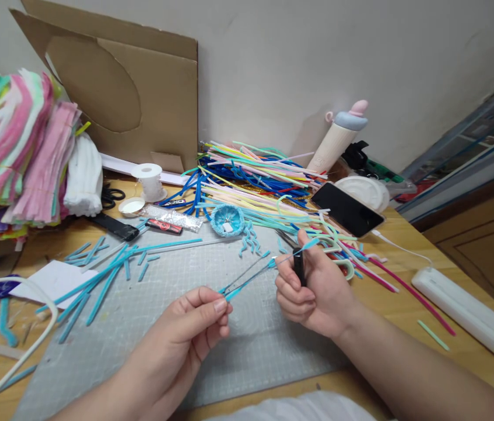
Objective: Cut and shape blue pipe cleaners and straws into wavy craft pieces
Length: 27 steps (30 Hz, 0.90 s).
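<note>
Pinching blue pipe cleaner (250, 279) in left fingers (217, 305), right fingers (293, 292) gripping tool (299, 268)

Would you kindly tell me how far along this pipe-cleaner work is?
Done: short blue pieces lie on the mat. In hand: the left hand pinches a blue pipe cleaner, the right hand holds a black-handled tool along it. Remaining, seemingly: a pile of long ones behind.
</note>
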Tool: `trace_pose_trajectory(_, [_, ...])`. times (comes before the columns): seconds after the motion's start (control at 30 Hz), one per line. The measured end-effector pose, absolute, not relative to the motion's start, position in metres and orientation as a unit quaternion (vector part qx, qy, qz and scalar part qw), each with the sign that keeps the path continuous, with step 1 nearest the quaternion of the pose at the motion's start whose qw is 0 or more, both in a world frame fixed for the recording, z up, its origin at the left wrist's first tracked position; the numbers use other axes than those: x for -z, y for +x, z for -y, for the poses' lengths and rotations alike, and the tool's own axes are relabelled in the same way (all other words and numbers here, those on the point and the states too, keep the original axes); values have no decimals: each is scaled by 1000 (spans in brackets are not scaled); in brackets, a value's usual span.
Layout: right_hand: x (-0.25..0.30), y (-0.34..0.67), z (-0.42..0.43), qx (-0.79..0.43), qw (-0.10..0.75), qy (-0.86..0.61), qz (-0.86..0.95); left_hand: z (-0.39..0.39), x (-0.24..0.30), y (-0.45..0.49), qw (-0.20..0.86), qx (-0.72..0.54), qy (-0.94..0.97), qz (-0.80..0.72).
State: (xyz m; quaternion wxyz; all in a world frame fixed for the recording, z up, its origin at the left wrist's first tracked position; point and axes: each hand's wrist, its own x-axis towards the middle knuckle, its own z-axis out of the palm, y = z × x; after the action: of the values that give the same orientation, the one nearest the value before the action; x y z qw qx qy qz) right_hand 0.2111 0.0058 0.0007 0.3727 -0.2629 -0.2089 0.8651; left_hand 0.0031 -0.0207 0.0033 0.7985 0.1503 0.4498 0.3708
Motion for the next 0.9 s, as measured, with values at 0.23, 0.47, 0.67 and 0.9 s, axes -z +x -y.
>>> trace_pose_trajectory(0.23, [2, 209, -4, -873, 352, -261, 213, 22, -2, 3, 801, -372, 151, -445])
trace_pose_trajectory(0.47, [1, 208, -2, -869, 366, -261, 206, 20, -2, 3, 802, -370, 150, -444])
trace_pose_trajectory(0.67, [1, 210, -2, -877, 367, -239, 200, 20, -3, 4, 800, -369, 151, -449])
trace_pose_trajectory(0.9, [2, 211, -3, -880, 368, -225, 200, 21, -2, 3, 799, -370, 152, -450])
